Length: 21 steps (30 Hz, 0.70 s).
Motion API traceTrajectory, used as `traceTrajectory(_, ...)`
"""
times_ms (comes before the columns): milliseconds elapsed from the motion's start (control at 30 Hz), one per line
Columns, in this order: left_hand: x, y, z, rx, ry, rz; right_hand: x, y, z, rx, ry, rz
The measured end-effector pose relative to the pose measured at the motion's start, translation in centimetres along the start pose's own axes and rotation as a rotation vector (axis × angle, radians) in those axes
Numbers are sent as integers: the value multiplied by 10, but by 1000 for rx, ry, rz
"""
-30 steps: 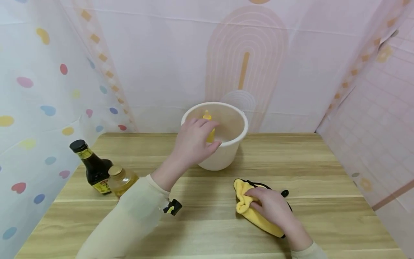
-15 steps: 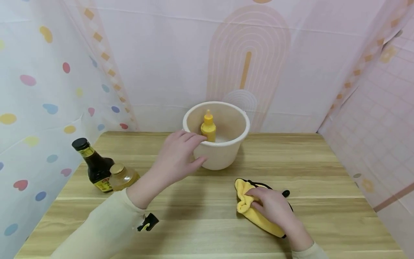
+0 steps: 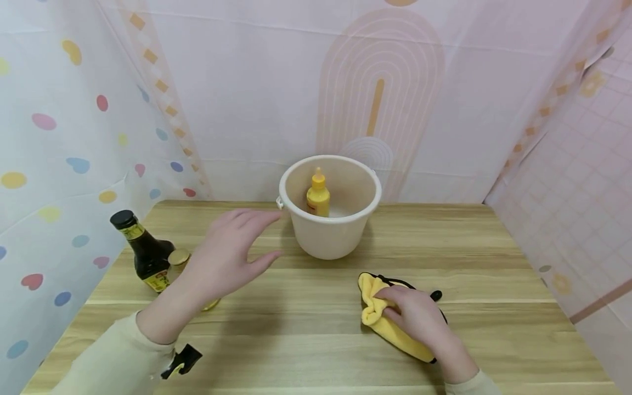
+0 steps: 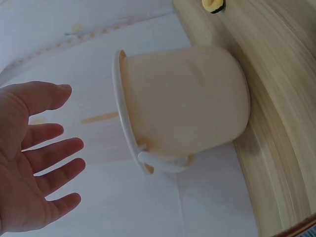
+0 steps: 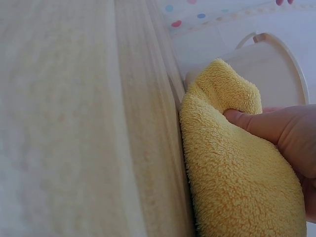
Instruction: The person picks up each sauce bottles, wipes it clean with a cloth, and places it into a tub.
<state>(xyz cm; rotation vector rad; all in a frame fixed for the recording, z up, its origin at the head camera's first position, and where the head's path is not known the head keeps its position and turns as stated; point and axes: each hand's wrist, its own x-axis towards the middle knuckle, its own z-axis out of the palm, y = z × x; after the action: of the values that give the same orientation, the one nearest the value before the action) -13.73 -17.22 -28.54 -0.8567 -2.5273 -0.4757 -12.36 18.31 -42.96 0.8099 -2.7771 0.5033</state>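
Observation:
My left hand (image 3: 227,252) is in the air left of a white bucket (image 3: 328,238), fingers extended and thumb apart, holding nothing. In the left wrist view its empty palm faces the bucket's side. A yellow squeeze bottle (image 3: 318,198) with a pointed nozzle stands inside the bucket, near its left wall. On the right, my right hand (image 3: 417,318) pinches a fluffy yellow cloth (image 3: 395,332) with black edging and a black cord. The right wrist view shows the thumb pressed into a fold of the cloth (image 5: 237,173).
A dark sauce bottle (image 3: 148,255) with a black cap stands at the left of the wooden table (image 3: 444,236). Close beside it is a clear bottle with a gold cap (image 3: 179,257), partly hidden by my left forearm. Patterned curtains (image 3: 247,109) enclose the table.
My left hand has withdrawn from over the bucket, moving left and toward me, leaving the yellow squeeze bottle in full view inside. The right hand and cloth have stayed put.

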Motion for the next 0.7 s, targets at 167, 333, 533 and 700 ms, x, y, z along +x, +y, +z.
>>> traceTrajectory(167, -11, -9, -12, 3, 22, -5, 0, -1, 1, -3, -2, 0)
traceTrajectory(333, -20, -17, -26, 17, 37, -35, 0, -1, 1, -3, -1, -2)
traceTrajectory(533, -33, -32, -41, 3, 50, -63, 0, -2, 1, -6, -9, -7)
traceTrajectory(700, -46, -51, -50, -23, 43, -100, 0, -2, 0, -21, -3, -7)
